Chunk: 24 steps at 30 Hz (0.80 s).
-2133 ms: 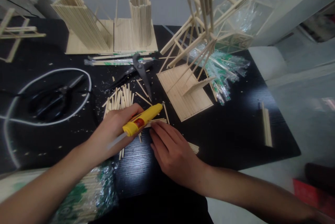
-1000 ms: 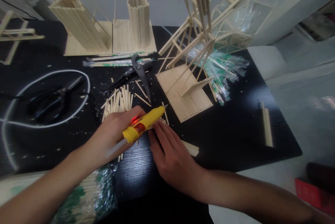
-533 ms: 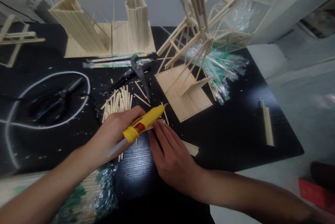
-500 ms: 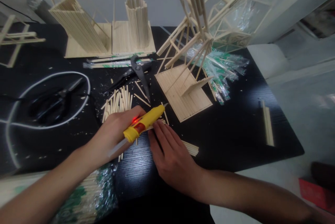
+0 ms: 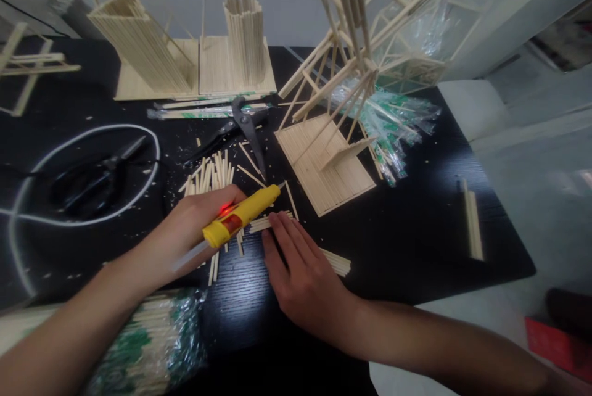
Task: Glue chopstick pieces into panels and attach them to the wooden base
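Observation:
My left hand (image 5: 198,217) is closed around a yellow hot glue gun (image 5: 245,217). A red light glows on the gun, and a clear glue stick (image 5: 192,256) juts out of its back end. Its nozzle points up and to the right, above the tabletop. My right hand (image 5: 300,272) lies with fingers outstretched, the tips resting on a small row of short wooden sticks (image 5: 260,224). More short sticks (image 5: 213,174) are heaped beyond my left hand. Another flat strip of joined sticks (image 5: 337,262) lies partly beside my right hand.
Black-handled cutters (image 5: 250,131) lie behind the glue gun. A stick-built frame on a wooden base (image 5: 333,189) stands at centre right. Two stick models (image 5: 245,38) stand at the back. A white cable (image 5: 157,149) loops at left. Bagged sticks (image 5: 148,346) lie in front.
My left hand has drawn the glue gun slightly left and back, uncovering more of the short stick row. My right hand stays in place.

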{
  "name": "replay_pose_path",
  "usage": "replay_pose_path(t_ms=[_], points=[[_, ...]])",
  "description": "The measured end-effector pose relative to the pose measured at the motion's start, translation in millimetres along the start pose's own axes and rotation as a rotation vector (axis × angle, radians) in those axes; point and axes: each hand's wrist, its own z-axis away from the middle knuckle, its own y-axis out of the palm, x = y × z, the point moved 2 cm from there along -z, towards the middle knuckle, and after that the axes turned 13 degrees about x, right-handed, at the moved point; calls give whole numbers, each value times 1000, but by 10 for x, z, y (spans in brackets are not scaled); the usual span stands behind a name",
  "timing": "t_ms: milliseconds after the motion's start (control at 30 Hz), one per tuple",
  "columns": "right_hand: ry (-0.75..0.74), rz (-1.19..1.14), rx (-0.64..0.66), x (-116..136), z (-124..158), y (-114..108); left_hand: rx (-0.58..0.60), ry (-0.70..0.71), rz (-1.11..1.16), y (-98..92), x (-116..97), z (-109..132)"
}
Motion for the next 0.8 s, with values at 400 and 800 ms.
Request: replay_pose_path(t_ms=[400, 800], points=[[-3, 3, -21, 7, -1, 17, 102, 26, -64, -34, -150, -74], [-5, 15, -24, 8, -3, 17, 87, 36, -45, 7, -93, -68]])
